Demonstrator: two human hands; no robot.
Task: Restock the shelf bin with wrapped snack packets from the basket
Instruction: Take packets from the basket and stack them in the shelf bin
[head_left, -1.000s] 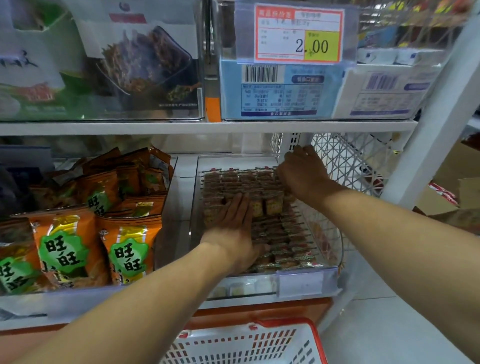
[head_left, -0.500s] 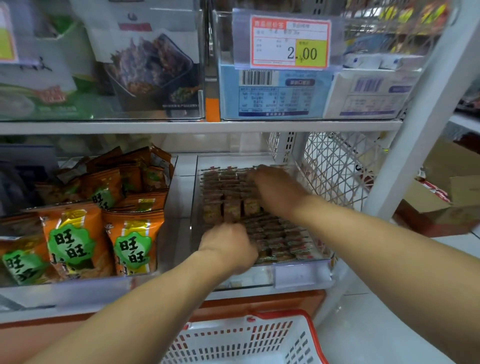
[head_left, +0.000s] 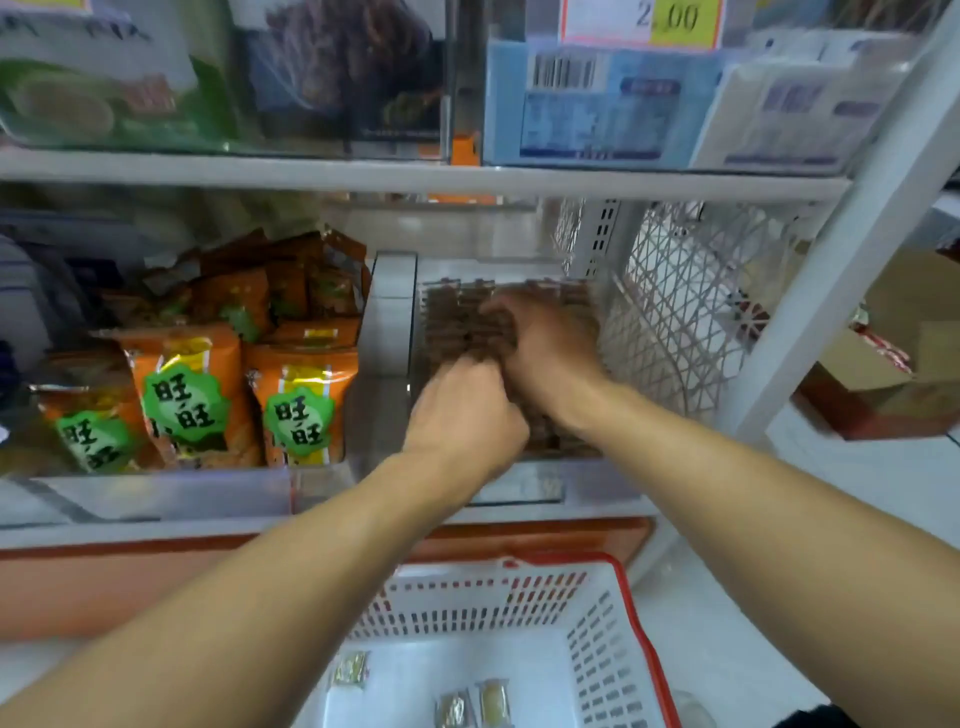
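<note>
The shelf bin (head_left: 387, 332) at twelve o'clock looks nearly full of brown snack packets (head_left: 457, 322). Both hands are inside it: left hand (head_left: 462, 415) curled, right hand (head_left: 540, 348) spread over the rows; grip unclear. A few packets (head_left: 470, 706) remain in the basket (head_left: 597, 649) at six o'clock.

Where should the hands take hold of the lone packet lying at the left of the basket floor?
Pinch the leftmost packet across its narrow sides, coming straight down through the open top of the basket. It lies flat and apart from the other two packets, with bare floor around it.
</note>
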